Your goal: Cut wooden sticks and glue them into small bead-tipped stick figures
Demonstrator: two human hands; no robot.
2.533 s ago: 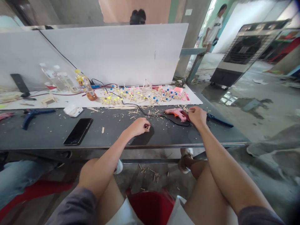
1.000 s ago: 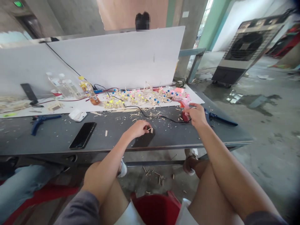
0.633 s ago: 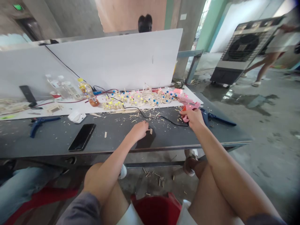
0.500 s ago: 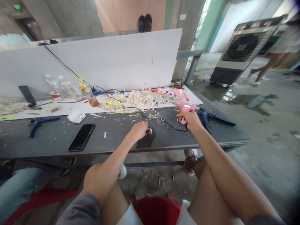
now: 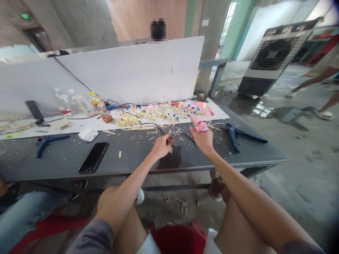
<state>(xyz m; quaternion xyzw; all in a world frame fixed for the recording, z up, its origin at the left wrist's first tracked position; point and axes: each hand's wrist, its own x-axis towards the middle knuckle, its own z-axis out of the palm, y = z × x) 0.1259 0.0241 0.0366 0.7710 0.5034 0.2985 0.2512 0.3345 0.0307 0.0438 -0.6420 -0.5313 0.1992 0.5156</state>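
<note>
The green sign and the bottle label show no legible text

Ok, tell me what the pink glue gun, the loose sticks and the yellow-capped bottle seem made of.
The pink glue gun: probably plastic, with a slight sheen, judging by its even color.
The loose sticks: likely bare wood, matte, from their pale tan color.
The yellow-capped bottle: apparently clear, glossy plastic, since amber liquid shows through its wall.

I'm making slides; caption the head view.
Right hand gripping a pink plastic glue gun, left hand over a dark grey table strewn with small pale wooden sticks.
</note>
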